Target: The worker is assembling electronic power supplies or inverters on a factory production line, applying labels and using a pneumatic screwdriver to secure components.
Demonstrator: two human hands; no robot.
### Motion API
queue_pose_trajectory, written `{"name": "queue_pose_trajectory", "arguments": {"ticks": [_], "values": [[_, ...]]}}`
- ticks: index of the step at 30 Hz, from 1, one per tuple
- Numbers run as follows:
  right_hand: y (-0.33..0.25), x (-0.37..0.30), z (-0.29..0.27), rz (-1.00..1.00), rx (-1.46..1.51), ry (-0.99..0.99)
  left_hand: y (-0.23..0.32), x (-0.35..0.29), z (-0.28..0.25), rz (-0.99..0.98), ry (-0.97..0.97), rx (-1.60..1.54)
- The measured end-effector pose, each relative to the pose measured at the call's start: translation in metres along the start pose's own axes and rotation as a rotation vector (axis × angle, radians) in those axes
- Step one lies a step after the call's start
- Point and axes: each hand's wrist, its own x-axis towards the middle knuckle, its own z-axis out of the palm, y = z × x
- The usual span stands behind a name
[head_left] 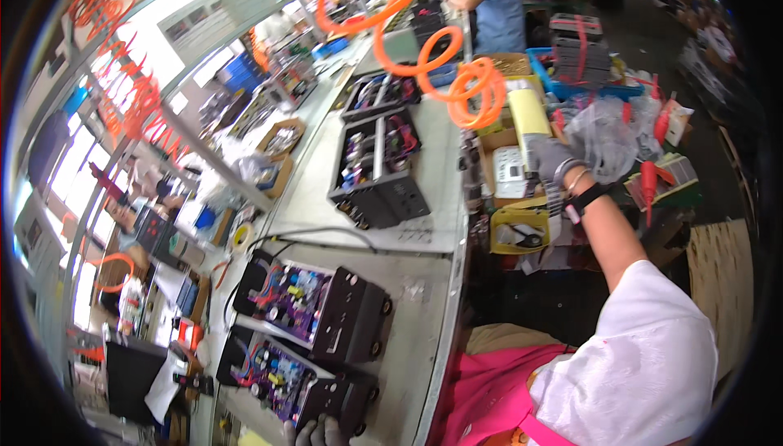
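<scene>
My right hand [553, 160], in a grey glove, reaches out over the boxes right of the bench. Its fingers are closed around a pale yellow sheet [530, 113], and a patterned strip [555, 211] hangs below them. At the lower edge my left hand [318, 431], also gloved, shows only its fingers. They lie slightly apart on the nearest black device case [330, 397]. That case is uncovered, with a purple circuit board [281, 372] and wires inside. A similar opened case [352, 315] stands just beyond it.
Farther along the bench [408, 270] stand another open black case [383, 197] and one behind it. An orange coiled hose [481, 95] hangs over the bench. A yellow bin [519, 232] and red-handled tools [649, 185] lie right. A person [499, 5] in blue works beyond.
</scene>
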Motion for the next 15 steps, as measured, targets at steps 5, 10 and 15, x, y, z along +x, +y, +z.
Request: {"name": "queue_pose_trajectory", "arguments": {"ticks": [5,10,15], "values": [[-0.004,0.008,-0.01,0.078,0.209,-0.06,0.0,-0.008,-0.003,-0.044,-0.069,-0.013],[-0.035,0.005,-0.013,-0.102,0.508,-0.241,0.002,-0.005,0.001,-0.044,-0.03,-0.015],[-0.042,0.007,0.003,-0.069,0.248,-0.335,0.005,-0.002,-0.003,-0.051,-0.048,-0.023]]}}
